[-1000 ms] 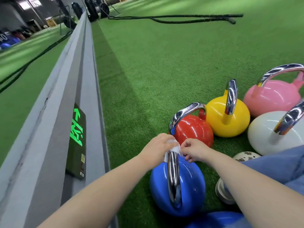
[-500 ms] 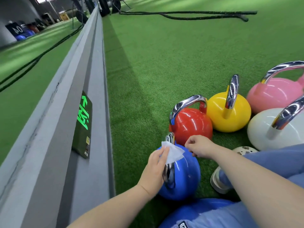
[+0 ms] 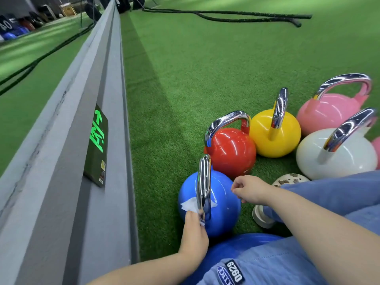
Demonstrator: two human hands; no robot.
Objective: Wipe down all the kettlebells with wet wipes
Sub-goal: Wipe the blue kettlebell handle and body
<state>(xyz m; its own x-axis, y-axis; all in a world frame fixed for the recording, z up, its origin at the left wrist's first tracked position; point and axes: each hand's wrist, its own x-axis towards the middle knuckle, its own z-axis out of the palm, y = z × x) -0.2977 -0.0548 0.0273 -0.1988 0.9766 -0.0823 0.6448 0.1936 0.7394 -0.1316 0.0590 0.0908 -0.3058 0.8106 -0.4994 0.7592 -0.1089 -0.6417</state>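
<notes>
With the left hand [image 3: 194,229] pinching the wet wipe [image 3: 190,205] against the blue kettlebell [image 3: 209,204] just ahead of it, and the right hand [image 3: 249,189] loosely curled and holding nothing beside it, wiping best runs round the handle base and body.

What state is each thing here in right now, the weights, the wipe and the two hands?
blue kettlebell: upright on the turf, being wiped.
wet wipe: crumpled, pressed on the blue kettlebell's body beside the handle.
left hand: holds the wipe against the kettlebell.
right hand: loosely curled, holds nothing, beside the kettlebell.
red kettlebell: upright, untouched.
yellow kettlebell: upright, untouched.
white kettlebell: upright, untouched.
pink kettlebell: upright, untouched.
exit sign: lit green.
</notes>
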